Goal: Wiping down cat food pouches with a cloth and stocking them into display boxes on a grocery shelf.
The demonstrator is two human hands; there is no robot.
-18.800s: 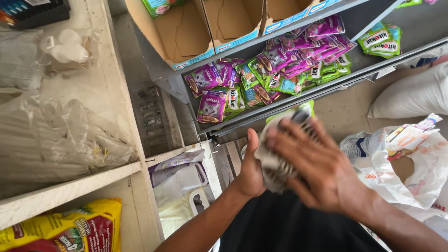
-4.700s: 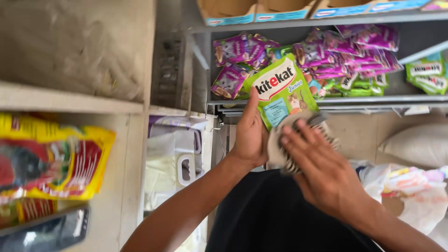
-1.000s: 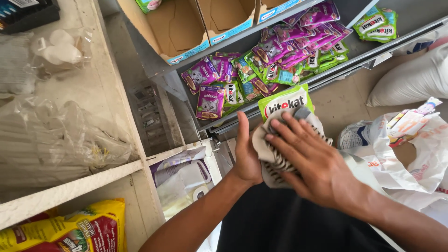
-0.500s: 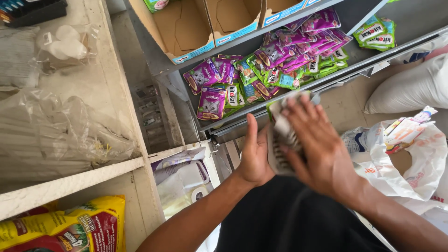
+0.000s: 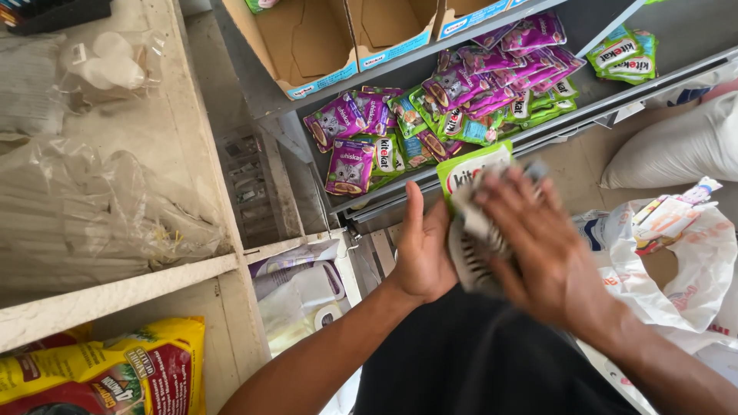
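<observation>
My left hand (image 5: 421, 253) holds a green pet-food pouch (image 5: 466, 167) upright from behind, thumb raised. My right hand (image 5: 538, 246), blurred with motion, presses a white cloth with dark stripes (image 5: 470, 253) against the pouch's front. Both hands are in front of my dark shirt, just below a grey metal shelf (image 5: 492, 134) that carries several purple and green pet-food pouches (image 5: 430, 115).
Open cardboard boxes (image 5: 307, 46) stand on the shelf above. A wooden shelf (image 5: 115, 284) at left carries clear plastic bags; a yellow feed bag (image 5: 100, 369) lies below it. White sacks (image 5: 676, 146) and a white plastic bag (image 5: 676, 261) lie at right on the floor.
My right hand has shifted with the cloth across the pouch, now lower so the pouch's green top shows again. The left hand keeps its hold.
</observation>
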